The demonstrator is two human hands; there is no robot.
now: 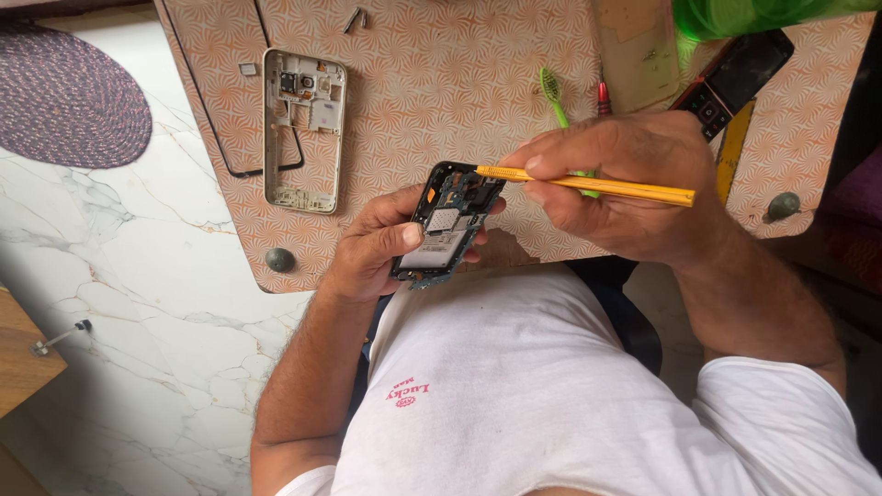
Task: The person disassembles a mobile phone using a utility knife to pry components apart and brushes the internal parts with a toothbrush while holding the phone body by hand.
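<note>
An opened phone is being worked on over the orange patterned table top [432,83].

The opened black phone with bare parts [448,225] is gripped by the left hand [377,248]; at 3 o'clock, the thin yellow tool [588,185] is pinched by the right hand [625,184].

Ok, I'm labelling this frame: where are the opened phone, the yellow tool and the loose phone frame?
Opened phone [447,225], head view, on its exposed circuit board.
Yellow tool [634,188], head view, on the shaft past the fingers.
Phone frame [328,161], head view, on its right side rail.
</note>
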